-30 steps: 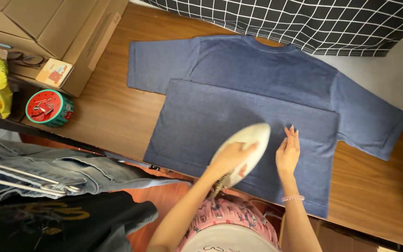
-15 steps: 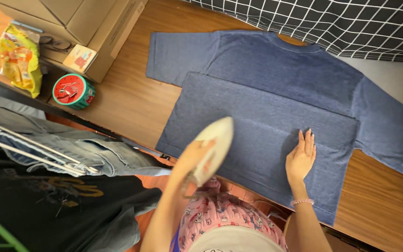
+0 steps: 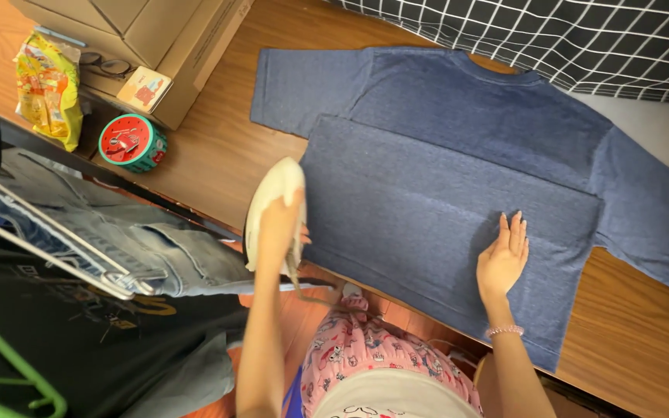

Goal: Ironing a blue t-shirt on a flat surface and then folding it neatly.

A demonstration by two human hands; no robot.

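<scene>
A blue shirt [image 3: 458,178] lies flat on the wooden surface [image 3: 218,155], neck toward the checked cloth [image 3: 551,39] at the far edge, its lower half folded up so a straight fold line runs across it from sleeve to sleeve. The shirt's long axis runs side to side, slanting a little down to the right.

The white iron [image 3: 272,209] sits at the shirt's left edge, just off the folded part and over the bare wood near the surface's front edge. Its long axis runs near to far, its nose pointing away from the person. The left hand [image 3: 279,228] wraps the iron's handle, fingers closed around it, so the grip is clamped on the iron.

The right hand [image 3: 503,259] lies palm down on the folded shirt, right of the iron and well apart from it, fingers straight and close together, pointing toward the neck; its grip is flat and holds nothing.

Left of the shirt stand a round red tin [image 3: 132,142] and cardboard boxes [image 3: 149,39].
</scene>
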